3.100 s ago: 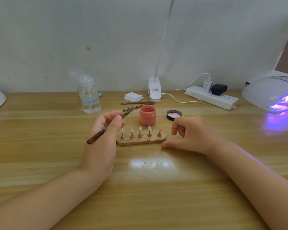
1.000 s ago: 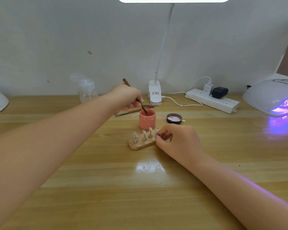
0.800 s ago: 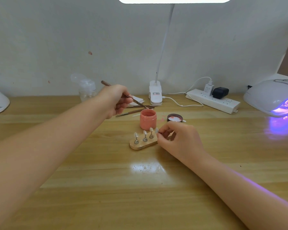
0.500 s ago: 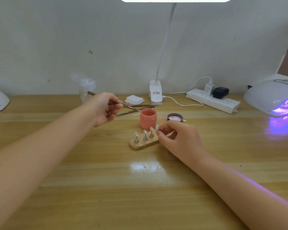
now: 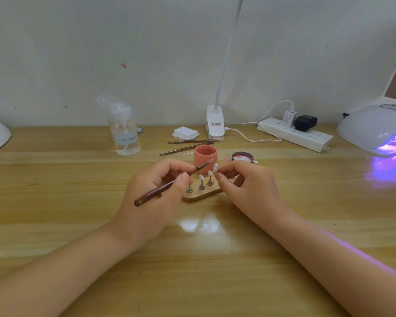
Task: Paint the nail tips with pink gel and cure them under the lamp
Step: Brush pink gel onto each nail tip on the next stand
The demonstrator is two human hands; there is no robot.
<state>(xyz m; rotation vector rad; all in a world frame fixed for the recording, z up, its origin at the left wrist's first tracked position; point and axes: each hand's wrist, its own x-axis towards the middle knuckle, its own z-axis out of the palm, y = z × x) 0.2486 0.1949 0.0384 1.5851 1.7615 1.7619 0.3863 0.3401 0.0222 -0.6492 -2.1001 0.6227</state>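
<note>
Since the previous frame, the left hand (image 5: 156, 197) has brought the brush (image 5: 169, 185) from beside the gel jar (image 5: 205, 157) to the nail tip (image 5: 215, 167). Right-hand fingers (image 5: 224, 172) pinch that tip above the wooden holder (image 5: 201, 195); left fingers grip the brush, bristles just beside it. Behind, the curing lamp (image 5: 375, 129) glows violet on the worktop (image 5: 192, 271).

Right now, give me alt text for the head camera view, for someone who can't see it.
A left hand holds a brush toward a nail tip pinched by the right hand, above a wooden stand of tips on a wooden table. Behind stand an open pink gel jar and, far right, a lit curing lamp.
</note>
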